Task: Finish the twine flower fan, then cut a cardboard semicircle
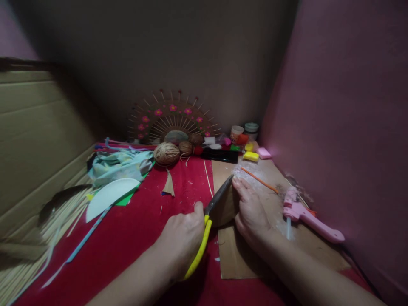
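The left hand (183, 242) is closing around the yellow handles of the scissors (208, 223), fingers wrapped, thumb lying along the top toward the pivot. The dark blades are pointing up and away from that grip, and they are cutting into, or lying against, a rounded brown cardboard piece (225, 208); which of the two cannot be told. The right hand (251, 214) is pinching the far edge of this piece, fingertips at its top, just right of the blades. Under both hands a flat cardboard sheet (242, 255) is lying on the red cloth (140, 229). Right of the right hand, near but apart, a pink glue gun (306, 216) is resting on the sheet. Beyond the fingertips an orange stick (259, 180) is lying in white dust. Farther out, past the blades, two twine balls (167, 153) are sitting before a fan-shaped stick ornament (174, 117). Left of the scissor hand, well apart, a white paper plate half (108, 195) is lying beside crumpled pale fabric (121, 165).
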### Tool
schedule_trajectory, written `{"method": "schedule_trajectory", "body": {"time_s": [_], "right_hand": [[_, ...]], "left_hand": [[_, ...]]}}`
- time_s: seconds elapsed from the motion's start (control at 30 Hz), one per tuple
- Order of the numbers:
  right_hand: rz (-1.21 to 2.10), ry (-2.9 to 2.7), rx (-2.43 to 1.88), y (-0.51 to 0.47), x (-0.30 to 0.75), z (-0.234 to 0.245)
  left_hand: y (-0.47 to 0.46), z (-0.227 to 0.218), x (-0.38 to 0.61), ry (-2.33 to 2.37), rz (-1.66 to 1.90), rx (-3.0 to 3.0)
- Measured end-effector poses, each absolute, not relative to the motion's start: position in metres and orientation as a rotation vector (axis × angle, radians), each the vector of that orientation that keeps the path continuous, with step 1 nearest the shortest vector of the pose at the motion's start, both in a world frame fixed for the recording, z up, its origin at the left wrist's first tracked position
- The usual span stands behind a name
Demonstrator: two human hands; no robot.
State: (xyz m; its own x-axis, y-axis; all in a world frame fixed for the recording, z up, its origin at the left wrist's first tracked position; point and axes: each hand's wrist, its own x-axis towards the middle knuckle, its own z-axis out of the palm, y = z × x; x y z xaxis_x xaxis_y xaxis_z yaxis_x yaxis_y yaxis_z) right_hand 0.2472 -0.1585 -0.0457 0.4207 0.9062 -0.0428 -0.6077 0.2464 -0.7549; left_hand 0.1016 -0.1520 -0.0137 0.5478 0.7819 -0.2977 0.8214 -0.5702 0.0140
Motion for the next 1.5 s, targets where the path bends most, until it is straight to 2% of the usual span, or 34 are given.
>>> {"method": "schedule_trajectory", "body": {"time_s": [0.53,0.7,0.83,1.0,1.3,1.5], "right_hand": [[1.125,-0.493,-0.811,-0.158,0.248,-0.046],[1.079,-0.454,-0.812,-0.157,0.247,-0.042],[1.086,-0.454,-0.836,-0.157,0.246,-0.04],[1.13,-0.43,-0.839,-0.158,0.246,-0.039],[1.253,-0.492,-0.848,-0.163,0.244,-0.043],[1.321,-0.595,-0.768,-0.172,0.238,-0.033]], "left_hand": [[-0.142,-0.014,0.096,1.3,-0.17,2.566],[-0.126,-0.019,0.087,1.533,0.281,2.417],[-0.124,-0.02,0.084,1.264,0.551,2.007],[-0.128,-0.02,0.085,1.002,0.506,1.669],[-0.13,-0.024,0.092,1.065,0.676,1.765],[-0.131,-0.017,0.09,1.042,0.802,1.562]]}}
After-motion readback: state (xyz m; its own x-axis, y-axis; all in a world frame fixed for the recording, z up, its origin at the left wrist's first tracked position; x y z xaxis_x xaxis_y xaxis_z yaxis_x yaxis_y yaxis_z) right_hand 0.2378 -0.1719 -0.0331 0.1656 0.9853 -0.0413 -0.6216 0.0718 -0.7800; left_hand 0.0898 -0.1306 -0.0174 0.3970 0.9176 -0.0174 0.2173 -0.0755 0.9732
